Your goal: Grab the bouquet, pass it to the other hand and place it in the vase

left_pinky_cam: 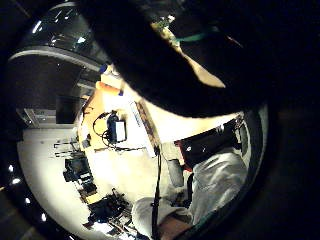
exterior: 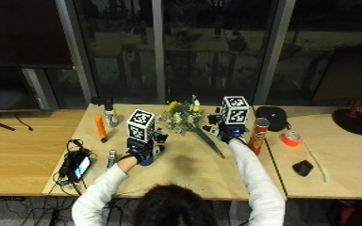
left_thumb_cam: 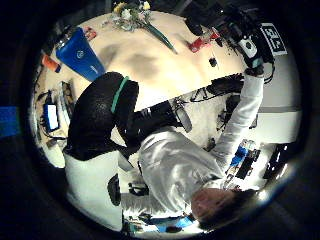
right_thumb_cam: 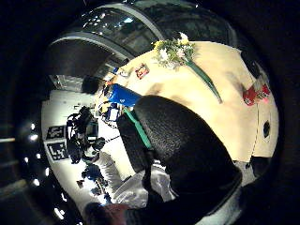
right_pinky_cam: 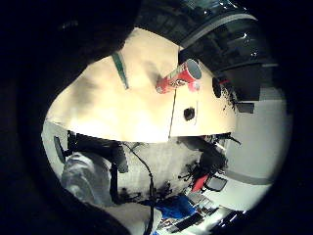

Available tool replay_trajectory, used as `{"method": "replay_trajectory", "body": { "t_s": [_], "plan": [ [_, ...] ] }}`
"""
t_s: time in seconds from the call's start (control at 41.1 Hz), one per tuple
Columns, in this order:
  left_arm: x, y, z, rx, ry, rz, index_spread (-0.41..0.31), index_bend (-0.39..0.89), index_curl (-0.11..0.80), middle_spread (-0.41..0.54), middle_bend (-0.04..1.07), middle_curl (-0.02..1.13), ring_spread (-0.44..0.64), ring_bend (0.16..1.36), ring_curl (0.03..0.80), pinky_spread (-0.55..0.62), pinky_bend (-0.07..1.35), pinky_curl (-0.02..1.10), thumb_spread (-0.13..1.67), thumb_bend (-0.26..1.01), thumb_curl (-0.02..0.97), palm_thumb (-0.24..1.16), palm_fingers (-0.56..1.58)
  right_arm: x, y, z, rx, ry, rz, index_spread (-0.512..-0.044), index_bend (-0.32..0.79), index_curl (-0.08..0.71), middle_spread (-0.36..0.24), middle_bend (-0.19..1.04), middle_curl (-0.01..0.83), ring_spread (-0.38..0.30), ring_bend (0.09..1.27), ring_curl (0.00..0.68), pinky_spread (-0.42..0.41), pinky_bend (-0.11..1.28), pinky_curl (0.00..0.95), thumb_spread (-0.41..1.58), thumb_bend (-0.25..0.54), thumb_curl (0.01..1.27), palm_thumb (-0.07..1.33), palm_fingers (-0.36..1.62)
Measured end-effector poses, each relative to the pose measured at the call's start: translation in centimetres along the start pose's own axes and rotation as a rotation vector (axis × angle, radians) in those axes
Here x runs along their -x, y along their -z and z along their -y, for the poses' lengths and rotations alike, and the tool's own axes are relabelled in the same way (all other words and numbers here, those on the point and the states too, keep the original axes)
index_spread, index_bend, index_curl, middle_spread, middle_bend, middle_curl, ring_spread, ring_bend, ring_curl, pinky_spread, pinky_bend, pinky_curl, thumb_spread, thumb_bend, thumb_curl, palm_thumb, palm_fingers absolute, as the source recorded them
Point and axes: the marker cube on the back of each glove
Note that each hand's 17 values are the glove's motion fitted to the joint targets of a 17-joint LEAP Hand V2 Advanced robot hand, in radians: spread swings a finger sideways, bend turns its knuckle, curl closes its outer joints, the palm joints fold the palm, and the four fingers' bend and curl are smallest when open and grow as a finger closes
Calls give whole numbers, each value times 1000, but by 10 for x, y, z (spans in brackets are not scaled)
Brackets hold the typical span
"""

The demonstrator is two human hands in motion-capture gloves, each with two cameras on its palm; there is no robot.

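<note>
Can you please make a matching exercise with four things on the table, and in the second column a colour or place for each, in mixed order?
Things:
1. bouquet
2. red tube can
3. orange bottle
4. roll of orange tape

Descriptions:
A. flat on the table, right of the can
B. lying between the two hands, stems toward the person
C. upright beside the right hand
D. left of the left hand

Pairs: 1-B, 2-C, 3-D, 4-A

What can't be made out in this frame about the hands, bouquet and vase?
- Left hand: fingers hidden under its marker cube, outside view; grip unreadable.
- Right hand: likewise; contact with the bouquet stems unclear.
- Vase: the blue object near the left hand may be it; mostly hidden in the outside view.
- Red can: label too small.
</note>
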Motion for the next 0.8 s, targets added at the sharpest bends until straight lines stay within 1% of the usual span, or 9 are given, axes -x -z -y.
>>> {"method": "replay_trajectory", "body": {
  "t_s": [0.024, 0.049, 0.122, 0.195, 0.292, 0.389, 0.487, 0.657, 0.803],
  "plan": [
    [0, 0, 0, -2, 0, 1, -11, 190, 57, 121, 163, 32, 158, 396, 67, 168, 418, 89, 447, 171, 59, 271, 504, 0, 0, 0, -2, -1, 0, -153, -63, -30, 34, 193, 42, 50, 432, 85, 134, 584, 132, 424, 103, 37, 176, 373],
    [0, 0, -1, -4, -1, 2, -12, 184, 72, 138, 161, 49, 181, 409, 88, 191, 430, 111, 523, 176, 69, 283, 494, 0, 1, 1, -5, -2, 0, -175, -55, -21, 39, 191, 54, 61, 458, 107, 152, 618, 159, 497, 104, 43, 183, 349],
    [2, 0, -5, -5, -2, 7, -16, 179, 112, 177, 162, 93, 237, 438, 138, 244, 454, 167, 707, 180, 94, 307, 467, 0, 4, 6, -15, -11, 6, -207, -14, -1, 46, 234, 101, 74, 510, 163, 187, 662, 217, 671, 96, 63, 192, 311],
    [1, 1, -12, 7, -12, 4, -18, 184, 144, 203, 159, 118, 277, 452, 163, 276, 463, 198, 838, 179, 117, 327, 451, -3, 6, 12, -1, -45, 24, -206, 41, 14, 49, 266, 138, 79, 541, 193, 212, 666, 245, 800, 87, 81, 199, 303],
    [-3, 2, -23, 40, -40, 2, -20, 184, 182, 225, 158, 140, 310, 466, 183, 304, 461, 221, 958, 164, 142, 338, 436, -8, 9, 18, 24, -101, 62, -218, 46, 18, 62, 259, 167, 100, 581, 221, 233, 713, 276, 918, 70, 103, 205, 285],
    [-8, 6, -31, 26, -61, 10, -18, 178, 209, 239, 160, 157, 332, 474, 197, 321, 463, 240, 1035, 145, 163, 344, 424, -11, 13, 24, 32, -135, 81, -219, 55, 25, 72, 258, 193, 120, 602, 239, 244, 749, 298, 995, 52, 123, 209, 265],
    [-14, 7, -37, -17, -75, 32, -18, 179, 235, 247, 160, 172, 345, 479, 208, 332, 462, 254, 1085, 124, 182, 351, 416, -14, 15, 31, 39, -162, 96, -217, 32, 15, 100, 254, 213, 134, 658, 260, 250, 801, 318, 1046, 33, 141, 214, 271],
    [-20, 3, -42, -28, -92, 42, -18, 172, 269, 254, 163, 194, 358, 488, 222, 342, 461, 276, 1135, 88, 210, 362, 406, -19, 8, 45, 60, -214, 97, -213, 46, 21, 117, 273, 251, 137, 704, 289, 254, 819, 335, 1096, 2, 168, 224, 259],
    [-23, -5, -43, -9, -100, 70, -13, 169, 289, 250, 165, 213, 364, 492, 232, 346, 459, 291, 1157, 59, 230, 372, 399, -23, -7, 60, 81, -278, 101, -205, 37, 20, 112, 285, 277, 112, 737, 302, 246, 855, 346, 1144, 12, 201, 293, 296]
  ]
}}
